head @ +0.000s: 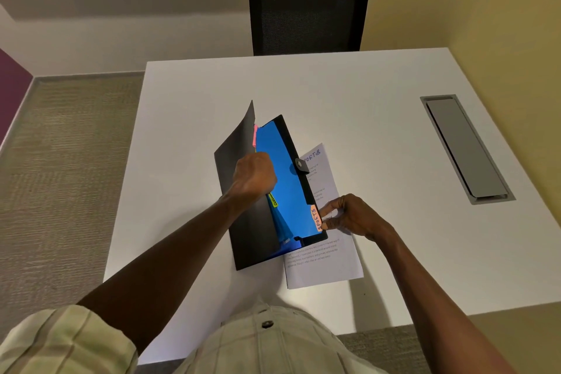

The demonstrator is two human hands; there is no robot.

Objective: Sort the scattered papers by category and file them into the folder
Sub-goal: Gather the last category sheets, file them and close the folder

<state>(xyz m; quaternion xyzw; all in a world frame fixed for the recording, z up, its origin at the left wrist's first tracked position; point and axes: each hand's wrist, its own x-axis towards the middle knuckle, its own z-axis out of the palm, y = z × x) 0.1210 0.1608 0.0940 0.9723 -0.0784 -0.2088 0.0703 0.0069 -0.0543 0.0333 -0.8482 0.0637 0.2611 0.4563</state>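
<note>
Now both hands work at the open black folder (243,191) on the white table (349,94)

Left hand (254,175), its grip curled round the raised front flap and dividers, holds the pockets apart over the blue divider (288,185). Right hand (349,215) has its grip pinching the orange "SPORTS" tab (315,217) at the folder's near right edge. A sheet headed "SPORTS" (321,255) lies partly beneath the folder; a black chair (309,0) stands behind the table

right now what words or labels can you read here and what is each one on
"SPORTS": handwritten on the orange tab at the blue divider's edge, beside the right hand.
"PORTS": blue handwriting heading the paper sheet; its first letter is hidden behind the folder.
Printed text on that sheet: too small to read.
Green tab below the left hand: writing too blurred.
Pink tab: nothing legible.
</note>
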